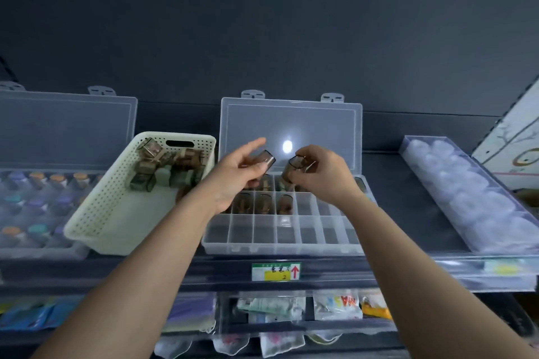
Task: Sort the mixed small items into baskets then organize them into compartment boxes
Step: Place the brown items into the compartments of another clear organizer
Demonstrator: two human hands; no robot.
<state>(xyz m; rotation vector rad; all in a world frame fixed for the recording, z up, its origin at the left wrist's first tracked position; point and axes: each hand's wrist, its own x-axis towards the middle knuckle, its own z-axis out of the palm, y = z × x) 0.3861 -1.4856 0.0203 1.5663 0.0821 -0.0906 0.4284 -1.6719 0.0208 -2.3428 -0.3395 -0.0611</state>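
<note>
My left fingers (251,146) pinch brown jar (267,162) over box (280,239). My right fingers (313,154) grip second jar (293,169), also over box. Basket (116,213) just left of box.

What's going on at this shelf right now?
A person is filling a compartment box whose lid stands open. The left hand holds a small brown case and the right hand holds a second brown case, both above the box. Several cells already hold similar cases. More items lie in the cream basket to the left.
</note>
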